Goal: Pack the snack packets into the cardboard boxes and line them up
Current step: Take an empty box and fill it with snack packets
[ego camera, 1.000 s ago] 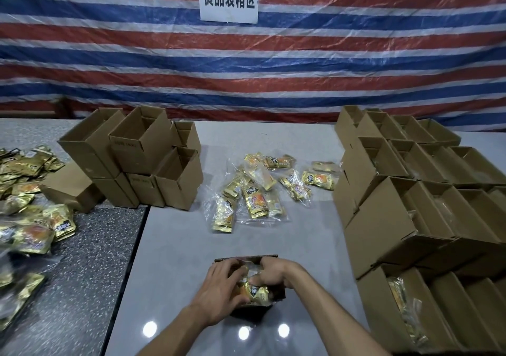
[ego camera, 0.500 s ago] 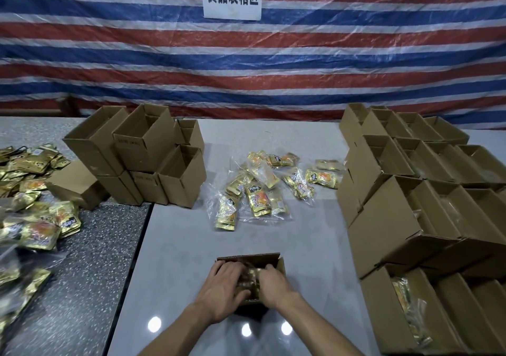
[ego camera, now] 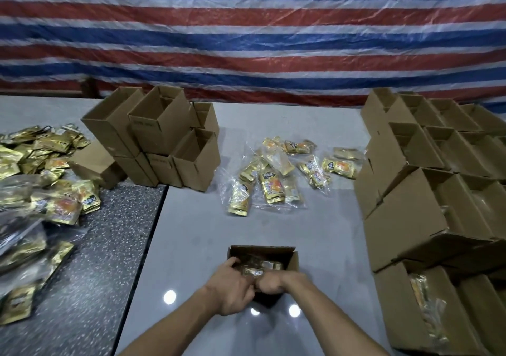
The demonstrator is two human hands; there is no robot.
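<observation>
Presently left hand [ego camera: 232, 287] curling fingers round snack packets [ego camera: 258, 267], seating them flat inside cardboard box [ego camera: 262, 250] at 6 o'clock; right hand [ego camera: 275, 283] steadying, fingers hidden, cannot tell grip.

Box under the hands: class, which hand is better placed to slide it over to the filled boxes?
Probably the right hand: it is on the box's right side, nearer the filled boxes.

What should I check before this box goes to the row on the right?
1. Box upright: ok.
2. Packets below its rim: ok.
3. Hands off the packets: not ok; left hand and right hand are in the box.
4. Table bare towards the row: ok.
5. Free place in the row: cannot tell.
</observation>
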